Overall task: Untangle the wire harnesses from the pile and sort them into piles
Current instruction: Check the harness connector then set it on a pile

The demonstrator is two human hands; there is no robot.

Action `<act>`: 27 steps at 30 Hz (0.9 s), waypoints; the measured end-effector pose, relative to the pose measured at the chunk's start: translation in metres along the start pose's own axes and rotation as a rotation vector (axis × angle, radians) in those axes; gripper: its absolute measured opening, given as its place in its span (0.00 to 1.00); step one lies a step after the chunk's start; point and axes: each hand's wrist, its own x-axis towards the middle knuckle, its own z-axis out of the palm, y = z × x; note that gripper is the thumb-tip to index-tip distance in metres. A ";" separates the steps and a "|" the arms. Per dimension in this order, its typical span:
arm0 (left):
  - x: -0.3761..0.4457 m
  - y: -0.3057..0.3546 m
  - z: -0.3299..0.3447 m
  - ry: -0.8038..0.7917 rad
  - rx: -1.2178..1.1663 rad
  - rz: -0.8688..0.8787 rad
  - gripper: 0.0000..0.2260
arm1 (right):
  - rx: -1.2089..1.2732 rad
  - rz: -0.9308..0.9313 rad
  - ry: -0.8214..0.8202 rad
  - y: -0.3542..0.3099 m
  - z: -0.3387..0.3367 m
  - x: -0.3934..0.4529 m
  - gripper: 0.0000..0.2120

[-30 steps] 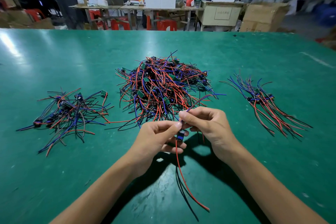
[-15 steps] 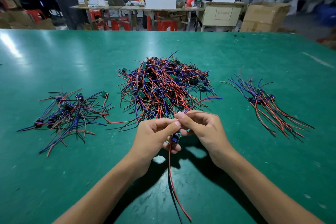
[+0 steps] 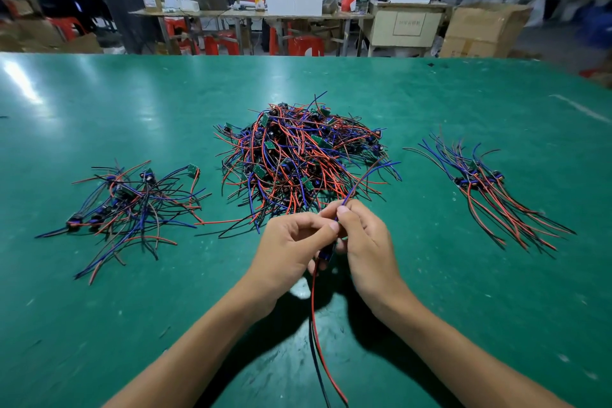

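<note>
I have one harness [image 3: 326, 250] lifted at 6 o'clock of the tangled pile [image 3: 299, 159], clear of it so nothing snags. Left hand [image 3: 291, 248] grip pinches it near the small board; right hand [image 3: 362, 242] grip pinches the blue lead above, likely to straighten it before sorting. Red and black leads hang toward me over the bench [image 3: 99, 325]. Sorted pile [image 3: 129, 205] sits at 9 o'clock, second pile [image 3: 490, 195] at 3 o'clock, well apart to keep types separate. Versus a second ago: hands sit closer together, and the hanging leads have swung left.
</note>
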 end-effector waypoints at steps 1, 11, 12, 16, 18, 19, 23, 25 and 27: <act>0.000 0.000 -0.001 -0.011 -0.009 0.001 0.10 | 0.019 0.020 -0.002 -0.001 0.000 0.000 0.13; -0.006 0.002 0.001 -0.154 -0.004 -0.078 0.09 | 0.083 0.090 0.206 -0.014 -0.017 0.021 0.14; -0.007 0.003 0.002 -0.172 0.002 -0.083 0.09 | 0.124 0.119 0.244 -0.018 -0.021 0.025 0.14; -0.004 0.005 0.000 -0.218 0.042 -0.080 0.09 | 0.285 0.198 0.283 -0.023 -0.034 0.028 0.13; -0.004 0.007 -0.002 -0.248 0.055 -0.091 0.10 | 0.408 0.259 0.252 -0.024 -0.037 0.029 0.14; -0.005 0.008 -0.004 -0.254 0.060 -0.100 0.10 | 0.455 0.294 0.229 -0.025 -0.038 0.030 0.13; -0.003 0.013 -0.015 -0.262 0.086 -0.105 0.09 | 0.604 0.473 0.152 -0.030 -0.045 0.033 0.14; -0.002 0.016 -0.019 -0.285 0.069 -0.106 0.06 | 0.707 0.550 0.118 -0.031 -0.048 0.034 0.17; -0.003 0.016 -0.021 -0.332 0.062 -0.115 0.04 | 0.763 0.581 0.081 -0.031 -0.051 0.034 0.17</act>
